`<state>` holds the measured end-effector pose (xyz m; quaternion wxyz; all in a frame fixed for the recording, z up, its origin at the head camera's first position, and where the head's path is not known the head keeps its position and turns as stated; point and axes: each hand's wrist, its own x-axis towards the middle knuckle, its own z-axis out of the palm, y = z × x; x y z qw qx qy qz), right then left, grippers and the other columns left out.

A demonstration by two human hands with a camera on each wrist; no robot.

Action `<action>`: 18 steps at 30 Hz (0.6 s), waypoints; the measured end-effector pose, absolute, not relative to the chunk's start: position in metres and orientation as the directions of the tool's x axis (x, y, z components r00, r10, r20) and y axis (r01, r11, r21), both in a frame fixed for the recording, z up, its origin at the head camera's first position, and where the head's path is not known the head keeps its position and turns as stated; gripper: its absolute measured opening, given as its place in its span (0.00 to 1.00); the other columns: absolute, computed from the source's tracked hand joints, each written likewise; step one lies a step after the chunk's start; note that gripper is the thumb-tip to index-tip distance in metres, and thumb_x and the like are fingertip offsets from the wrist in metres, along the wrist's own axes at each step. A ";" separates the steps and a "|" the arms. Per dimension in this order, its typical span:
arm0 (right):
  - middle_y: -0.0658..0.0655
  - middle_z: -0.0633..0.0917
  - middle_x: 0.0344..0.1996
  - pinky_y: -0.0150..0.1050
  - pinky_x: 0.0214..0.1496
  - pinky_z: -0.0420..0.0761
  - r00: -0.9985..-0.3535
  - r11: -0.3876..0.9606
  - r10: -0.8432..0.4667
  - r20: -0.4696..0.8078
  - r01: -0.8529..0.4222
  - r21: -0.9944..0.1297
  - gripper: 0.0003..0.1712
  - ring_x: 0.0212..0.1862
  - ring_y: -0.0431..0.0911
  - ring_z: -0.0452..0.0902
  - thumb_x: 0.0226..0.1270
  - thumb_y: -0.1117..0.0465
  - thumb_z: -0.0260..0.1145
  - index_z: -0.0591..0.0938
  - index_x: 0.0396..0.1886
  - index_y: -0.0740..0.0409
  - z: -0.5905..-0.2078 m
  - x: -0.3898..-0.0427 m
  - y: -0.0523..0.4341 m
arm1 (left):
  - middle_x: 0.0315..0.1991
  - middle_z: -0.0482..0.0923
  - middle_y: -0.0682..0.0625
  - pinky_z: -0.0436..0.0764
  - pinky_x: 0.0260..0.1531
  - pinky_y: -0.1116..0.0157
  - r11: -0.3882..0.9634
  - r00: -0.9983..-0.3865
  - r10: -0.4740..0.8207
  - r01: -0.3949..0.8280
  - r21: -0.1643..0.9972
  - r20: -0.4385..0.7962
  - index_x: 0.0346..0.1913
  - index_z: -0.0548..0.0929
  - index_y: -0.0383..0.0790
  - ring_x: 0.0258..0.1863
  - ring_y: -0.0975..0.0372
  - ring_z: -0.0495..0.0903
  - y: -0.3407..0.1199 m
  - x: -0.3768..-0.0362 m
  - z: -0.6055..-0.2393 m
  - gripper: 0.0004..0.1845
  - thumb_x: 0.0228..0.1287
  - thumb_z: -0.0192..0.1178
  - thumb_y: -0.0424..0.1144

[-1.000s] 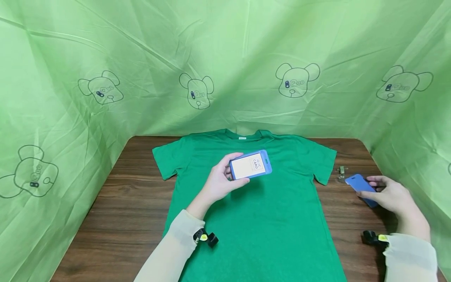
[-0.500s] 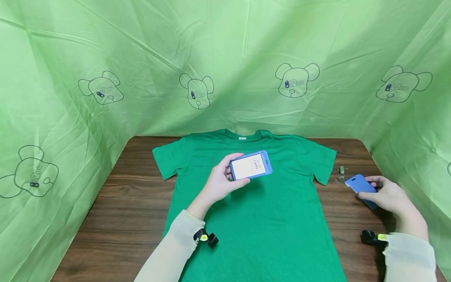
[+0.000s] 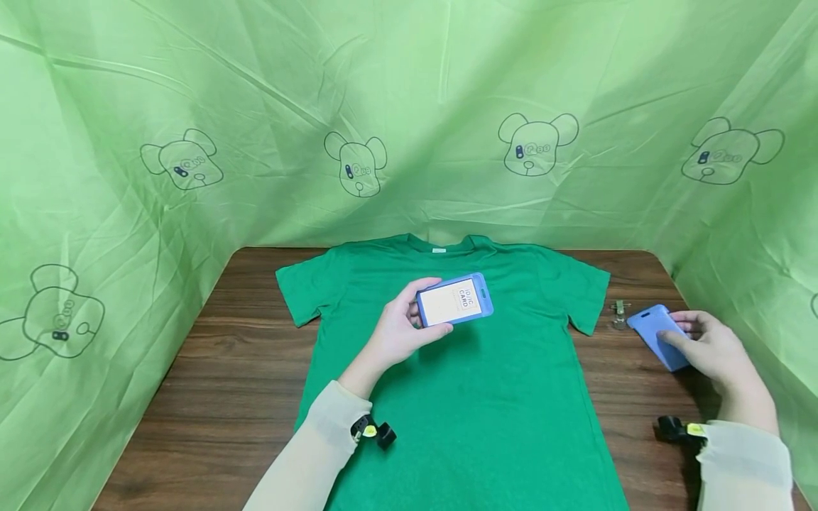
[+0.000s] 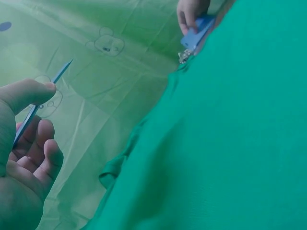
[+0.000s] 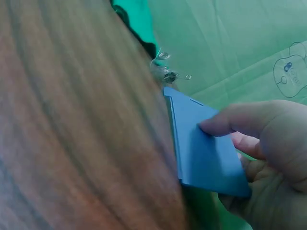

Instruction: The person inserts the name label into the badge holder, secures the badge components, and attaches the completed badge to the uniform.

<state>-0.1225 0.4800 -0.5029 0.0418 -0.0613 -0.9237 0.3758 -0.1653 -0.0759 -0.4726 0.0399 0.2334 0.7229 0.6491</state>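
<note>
Two blue plastic card holders are in play, one per hand. My left hand [image 3: 399,328] is raised over the middle of the flat green cotton T-shirt [image 3: 466,397], thumb and fingers pinching the short left end of the blue-framed holder with the printed ID card inside [image 3: 454,299]. Its long axis runs left to right and slightly away from me, the face turned up toward the head camera.

My right hand [image 3: 712,348] sits at the right edge of the dark wood-grain table [image 3: 217,383], well apart from the shirt's sleeve. Its fingers are curled round the plain blue card-holder cover [image 3: 658,333], thumb pressed on the flat face; the right wrist view shows one long edge of the cover [image 5: 204,146] down at the tabletop, but I cannot tell whether it touches. Its long axis points away from me and leftward.

Just beyond the cover's far corner lies a small metal badge clip [image 3: 618,313], between the cover and the sleeve. The right hand is by far the nearer to that clip; the left is well away across the shirt.
</note>
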 end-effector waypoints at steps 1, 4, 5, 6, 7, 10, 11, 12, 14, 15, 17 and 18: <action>0.33 0.79 0.38 0.22 0.35 0.76 -0.987 0.690 0.152 0.046 0.073 -0.720 0.25 0.37 0.22 0.70 0.78 0.64 0.69 0.74 0.62 0.79 -0.502 -0.123 0.479 | 0.65 0.84 0.43 0.89 0.50 0.63 0.049 -0.888 0.389 0.285 0.957 0.245 0.78 0.73 0.51 0.55 0.55 0.89 -0.076 -0.165 -0.472 0.41 0.65 0.79 0.31; 0.27 0.76 0.37 0.20 0.36 0.75 -0.983 0.654 0.166 0.084 0.045 -0.755 0.16 0.38 0.24 0.71 0.80 0.66 0.67 0.76 0.58 0.71 -0.494 -0.121 0.477 | 0.64 0.84 0.43 0.89 0.50 0.63 0.051 -0.889 0.388 0.283 0.958 0.242 0.78 0.74 0.51 0.55 0.55 0.89 -0.076 -0.165 -0.472 0.41 0.65 0.79 0.30; 0.27 0.76 0.38 0.20 0.36 0.74 -0.980 0.648 0.173 0.094 0.041 -0.761 0.14 0.38 0.25 0.71 0.80 0.65 0.67 0.77 0.57 0.67 -0.491 -0.120 0.476 | 0.64 0.84 0.43 0.89 0.50 0.63 0.053 -0.890 0.387 0.282 0.958 0.241 0.78 0.74 0.50 0.55 0.55 0.89 -0.076 -0.164 -0.471 0.40 0.65 0.79 0.30; 0.27 0.76 0.38 0.21 0.36 0.75 -0.978 0.641 0.182 0.100 0.041 -0.767 0.12 0.38 0.26 0.71 0.80 0.65 0.67 0.78 0.57 0.58 -0.487 -0.120 0.475 | 0.64 0.84 0.43 0.89 0.50 0.63 0.055 -0.891 0.386 0.281 0.958 0.240 0.78 0.74 0.50 0.55 0.55 0.89 -0.076 -0.164 -0.471 0.40 0.65 0.79 0.30; 0.27 0.76 0.38 0.21 0.36 0.75 -0.976 0.635 0.191 0.105 0.041 -0.772 0.12 0.39 0.26 0.72 0.80 0.64 0.68 0.78 0.58 0.50 -0.483 -0.119 0.474 | 0.64 0.84 0.43 0.89 0.49 0.63 0.057 -0.891 0.385 0.281 0.958 0.239 0.78 0.74 0.50 0.54 0.55 0.89 -0.076 -0.164 -0.471 0.41 0.65 0.79 0.31; 0.28 0.76 0.40 0.20 0.36 0.75 -0.971 0.658 0.189 0.146 0.015 -0.753 0.23 0.40 0.24 0.72 0.81 0.63 0.68 0.77 0.68 0.39 -0.471 -0.118 0.468 | 0.64 0.83 0.43 0.89 0.50 0.63 0.061 -0.892 0.386 0.279 0.958 0.235 0.78 0.73 0.49 0.55 0.55 0.89 -0.076 -0.164 -0.470 0.41 0.65 0.79 0.31; 0.29 0.76 0.41 0.20 0.37 0.74 -0.970 0.673 0.179 0.162 0.001 -0.739 0.28 0.40 0.22 0.72 0.81 0.63 0.68 0.76 0.73 0.38 -0.467 -0.118 0.465 | 0.65 0.83 0.43 0.89 0.50 0.63 0.062 -0.892 0.387 0.279 0.958 0.235 0.79 0.73 0.49 0.55 0.55 0.89 -0.076 -0.164 -0.470 0.41 0.65 0.79 0.31; 0.30 0.77 0.42 0.19 0.38 0.74 -0.970 0.686 0.167 0.179 -0.017 -0.727 0.32 0.40 0.21 0.73 0.80 0.63 0.69 0.74 0.77 0.36 -0.463 -0.119 0.462 | 0.65 0.83 0.42 0.89 0.49 0.63 0.062 -0.892 0.387 0.280 0.958 0.235 0.79 0.73 0.49 0.55 0.55 0.89 -0.076 -0.164 -0.471 0.41 0.65 0.79 0.31; 0.34 0.76 0.43 0.16 0.39 0.73 -0.967 0.708 0.131 0.220 -0.064 -0.703 0.39 0.41 0.19 0.73 0.80 0.65 0.69 0.69 0.85 0.40 -0.455 -0.120 0.456 | 0.65 0.83 0.42 0.89 0.49 0.63 0.060 -0.891 0.387 0.281 0.958 0.237 0.79 0.73 0.50 0.55 0.55 0.89 -0.075 -0.164 -0.471 0.41 0.65 0.79 0.31; 0.36 0.76 0.43 0.15 0.40 0.72 -0.964 0.718 0.115 0.238 -0.085 -0.691 0.40 0.42 0.18 0.73 0.80 0.66 0.69 0.68 0.86 0.41 -0.452 -0.120 0.452 | 0.65 0.83 0.42 0.89 0.49 0.63 0.059 -0.891 0.386 0.282 0.958 0.238 0.79 0.73 0.50 0.55 0.55 0.89 -0.075 -0.164 -0.471 0.41 0.65 0.79 0.31; 0.39 0.77 0.44 0.15 0.40 0.73 -0.964 0.702 0.100 0.248 -0.108 -0.704 0.41 0.42 0.19 0.75 0.80 0.67 0.69 0.68 0.86 0.40 -0.445 -0.121 0.443 | 0.65 0.83 0.42 0.89 0.49 0.63 0.059 -0.891 0.384 0.284 0.957 0.241 0.78 0.73 0.50 0.54 0.55 0.89 -0.076 -0.164 -0.471 0.41 0.65 0.79 0.30; 0.40 0.77 0.44 0.15 0.40 0.74 -0.964 0.689 0.096 0.249 -0.116 -0.715 0.41 0.43 0.20 0.75 0.80 0.67 0.69 0.69 0.86 0.40 -0.442 -0.121 0.437 | 0.65 0.83 0.42 0.89 0.49 0.63 0.059 -0.892 0.383 0.285 0.957 0.243 0.78 0.74 0.50 0.54 0.55 0.89 -0.076 -0.164 -0.471 0.41 0.65 0.79 0.30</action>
